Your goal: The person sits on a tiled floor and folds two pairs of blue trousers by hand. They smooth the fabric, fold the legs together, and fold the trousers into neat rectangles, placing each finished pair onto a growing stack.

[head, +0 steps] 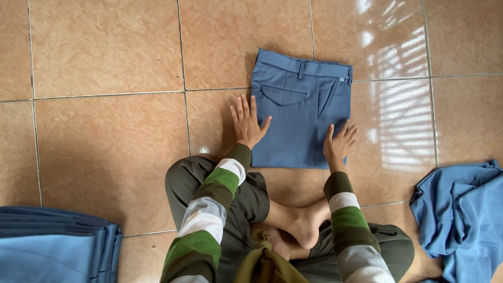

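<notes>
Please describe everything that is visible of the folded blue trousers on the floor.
The folded blue cloth trousers lie flat on the glossy tan floor tiles, as a neat rectangle with the waistband away from the person. Belt loops, a curved back pocket flap and a slanted side pocket show. The left hand presses its left edge and the right hand its lower right corner.

Frame edges cut off the folded stack (52, 246) and loose cloth (463, 220).

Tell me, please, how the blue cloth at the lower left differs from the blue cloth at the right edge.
The pile at the lower left is neatly folded and stacked in flat layers; the cloth at the right edge lies loose and crumpled. The pile shows straight, even edges; the loose cloth has wavy folds. Both are blue, rest on the tiled floor, and lie apart from both hands.
</notes>
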